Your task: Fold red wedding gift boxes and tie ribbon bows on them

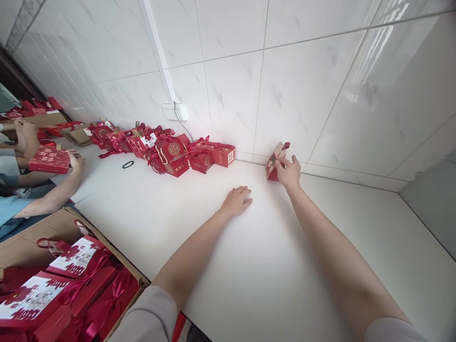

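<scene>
While R hand [288, 173], part-open, touches red box [271, 172], long axis near-upright, top tipped R, L hand [236, 201] open, empty

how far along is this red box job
The row of red boxes along the wall looks done. In hand is one small box, under the fingers of the right hand; the left hand rests on the table. The ribboned boxes in the carton are possibly left.

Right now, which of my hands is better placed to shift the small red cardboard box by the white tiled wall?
Right, I'd say: your right hand touches the small red cardboard box, while your left hand rests on the smooth white tabletop, short of it.
</scene>
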### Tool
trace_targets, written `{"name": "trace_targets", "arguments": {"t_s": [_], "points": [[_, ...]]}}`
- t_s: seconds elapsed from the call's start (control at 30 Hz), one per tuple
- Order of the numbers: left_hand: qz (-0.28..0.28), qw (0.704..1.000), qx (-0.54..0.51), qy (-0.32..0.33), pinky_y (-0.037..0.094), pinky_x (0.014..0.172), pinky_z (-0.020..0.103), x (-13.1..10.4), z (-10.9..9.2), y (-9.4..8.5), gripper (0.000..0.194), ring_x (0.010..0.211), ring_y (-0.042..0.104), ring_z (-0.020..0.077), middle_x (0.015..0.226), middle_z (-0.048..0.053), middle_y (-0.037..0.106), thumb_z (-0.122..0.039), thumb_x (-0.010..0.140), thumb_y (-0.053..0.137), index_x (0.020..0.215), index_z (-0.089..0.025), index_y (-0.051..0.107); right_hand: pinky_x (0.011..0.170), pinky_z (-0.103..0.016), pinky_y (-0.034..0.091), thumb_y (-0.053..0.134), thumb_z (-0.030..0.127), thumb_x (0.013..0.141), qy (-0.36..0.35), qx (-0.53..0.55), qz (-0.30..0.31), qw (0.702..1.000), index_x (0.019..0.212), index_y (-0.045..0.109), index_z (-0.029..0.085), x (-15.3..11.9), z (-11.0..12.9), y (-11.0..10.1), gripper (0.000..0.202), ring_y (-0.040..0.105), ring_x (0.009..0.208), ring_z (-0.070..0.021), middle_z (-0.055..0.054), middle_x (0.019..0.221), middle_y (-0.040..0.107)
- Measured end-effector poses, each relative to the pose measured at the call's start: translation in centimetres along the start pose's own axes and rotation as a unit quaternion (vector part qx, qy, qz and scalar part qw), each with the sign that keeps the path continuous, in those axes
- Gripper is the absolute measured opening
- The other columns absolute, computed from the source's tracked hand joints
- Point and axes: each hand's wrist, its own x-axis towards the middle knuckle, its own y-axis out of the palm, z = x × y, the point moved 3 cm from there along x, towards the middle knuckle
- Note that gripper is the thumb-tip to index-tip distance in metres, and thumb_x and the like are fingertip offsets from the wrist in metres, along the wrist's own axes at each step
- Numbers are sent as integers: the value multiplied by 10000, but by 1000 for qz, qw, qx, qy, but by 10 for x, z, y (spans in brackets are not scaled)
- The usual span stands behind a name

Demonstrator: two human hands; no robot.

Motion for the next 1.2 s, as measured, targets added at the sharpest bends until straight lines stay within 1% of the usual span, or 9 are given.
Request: {"name": "trace_targets", "arguments": {"t_s": [0.2,0.33,0.47,0.53,0.63,0.77,0.93,1.07,1.2], "points": [[-20,1000,-23,6,237,1188,500,1,-1,-1,478,1408,371,275,1488,121,446,-434,953,426,1358,-189,492,1010,-501,411,484,338,859,9,-2,-32,999,1069,685,151,10,-20,-22,346,545,1183,-327,-183,1297,558],[-79,995,-60,9,284,1175,456,0,0,-3,596,1429,326,266,1529,151,356,-461,947,440,1456,-168,336,995,-496,435,543,314,818,1,21,-12,1000,947,729,144,9,-17,-48,283,610,1077,-323,-172,1147,663],[-189,948,-255,-5,275,1169,494,7,7,-12,738,1437,308,294,1548,168,292,-525,872,562,1475,-214,270,864,-377,534,682,335,718,-29,73,129,989,865,766,182,-7,3,-75,228,689,907,-253,-86,947,752],[-203,903,-379,-13,319,1130,518,14,8,-24,731,1407,361,315,1555,176,282,-567,866,548,1463,-239,282,845,-348,538,718,356,699,-62,107,309,943,809,766,191,-24,22,-89,204,694,909,-244,-61,944,759],[-122,871,-473,57,389,1070,502,22,-10,-59,670,1267,528,313,1455,190,448,-595,863,539,1395,-209,413,848,-344,523,672,394,786,-105,62,497,859,854,745,198,-51,52,-117,219,685,920,-227,-42,930,750],[110,898,-402,139,435,1026,412,11,-54,-107,554,1229,564,282,1307,142,613,-469,831,662,1305,-202,559,807,-329,522,686,418,810,-122,71,470,871,964,655,210,-73,89,-149,261,677,951,-220,-52,1009,733],[175,950,-240,99,478,776,260,-14,-88,-137,355,999,632,209,1083,54,695,-394,792,686,1091,-202,691,747,-328,507,653,362,856,-170,35,436,883,1096,555,251,-95,109,-144,283,672,861,-197,-31,975,733],[176,967,-162,84,231,484,237,-19,-92,-141,293,541,376,84,600,-30,423,-398,821,611,664,-154,574,700,-318,499,552,263,912,-218,56,415,881,1168,541,262,-102,110,-127,256,652,792,-176,-19,953,727],[172,971,-145,80,99,481,278,-18,-90,-142,410,517,173,76,600,-35,182,-362,798,593,574,-177,304,721,-312,503,573,238,901,-268,63,400,874,1244,540,283,-105,112,-122,348,652,849,-180,-20,1013,713]]}}
